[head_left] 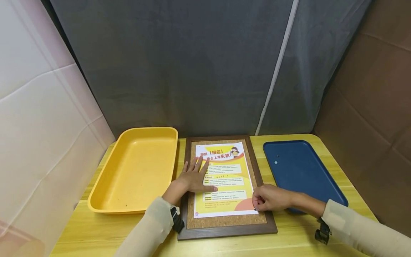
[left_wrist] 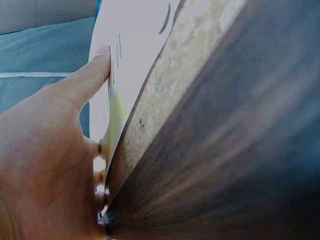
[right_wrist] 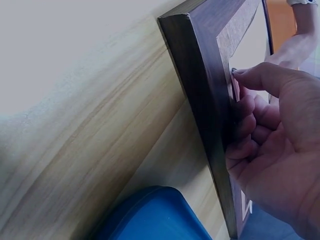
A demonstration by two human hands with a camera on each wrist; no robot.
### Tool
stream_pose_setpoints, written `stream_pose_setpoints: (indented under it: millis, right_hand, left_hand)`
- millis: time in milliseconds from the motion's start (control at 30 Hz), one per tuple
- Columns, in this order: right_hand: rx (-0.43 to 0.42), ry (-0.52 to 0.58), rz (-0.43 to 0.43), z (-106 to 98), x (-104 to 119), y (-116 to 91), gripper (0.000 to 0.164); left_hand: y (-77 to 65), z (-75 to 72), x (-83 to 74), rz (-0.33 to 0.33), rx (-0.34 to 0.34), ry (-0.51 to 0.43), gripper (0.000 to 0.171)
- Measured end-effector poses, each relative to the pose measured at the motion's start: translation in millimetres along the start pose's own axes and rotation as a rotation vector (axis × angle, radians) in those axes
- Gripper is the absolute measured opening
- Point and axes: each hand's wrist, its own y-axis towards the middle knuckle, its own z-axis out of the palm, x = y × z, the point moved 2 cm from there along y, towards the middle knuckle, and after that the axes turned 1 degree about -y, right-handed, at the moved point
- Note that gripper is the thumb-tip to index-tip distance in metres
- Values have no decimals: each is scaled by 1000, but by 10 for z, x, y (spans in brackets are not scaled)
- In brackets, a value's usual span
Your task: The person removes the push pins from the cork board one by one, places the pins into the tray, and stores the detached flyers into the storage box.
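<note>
Grey fabric [head_left: 176, 71] is hanging behind a wood-grain table [head_left: 80, 233], at whose centre a printed yellow-and-white poster [head_left: 229, 172] is lying on the cork of a brown-framed corkboard [head_left: 224, 223]. A person's left hand [head_left: 192, 180] is spreading its fingers across the sheet's left side, thumb reaching toward the middle. At the near right corner, the right hand [head_left: 273, 197] is curling its fingers and apparently pinching a thumbtack [head_left: 255, 209], though the grip is hiding most of the piece.

Working this corner well is probably calling for a straight downward push of the thumb, just inside the paper's edge, with the left hand smoothing the sheet outward; a slanting push could be risking a crease or tear. Because the left hand is pressing well apart from that corner, the right is likely doing most of the steadying there.

Standing in the way, the raised frame is running just beside the corner, and the right hand is reaching over it. To the right, a blue tray [head_left: 303, 167] is holding a tiny silver disc [head_left: 275, 162], with the right forearm crossing its near end. To the left, a yellow tray [head_left: 138, 171] is sitting just beside the frame, leaving the left arm little room. White and brown panels are flanking the table.
</note>
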Motion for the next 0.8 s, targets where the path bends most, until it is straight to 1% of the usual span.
stream_pose_setpoints:
  millis: [167,333,500,600,667,800]
  right_hand:
    - [13,-13,-13,8,10,-1,15]
    - [26,-8,6,7,11,4,15]
    - [47,15,26,11,13,5,15]
    - [66,73,36,23,7,-1,15]
    - [72,136,42,26,7,-9,14]
    - [40,268,70,13,-16,-30,11]
  left_hand:
    - [6,10,9,11,0,-5,117]
    - [20,12,20,11,3,-2,117]
    - [-2,-4,6,8,-2,-7,117]
    - [-8,-6,-1,8,-7,4,116]
    - [-7,-5,-5,6,-9,8,116]
    - [-4,-1,-8,5,-11,-7,116]
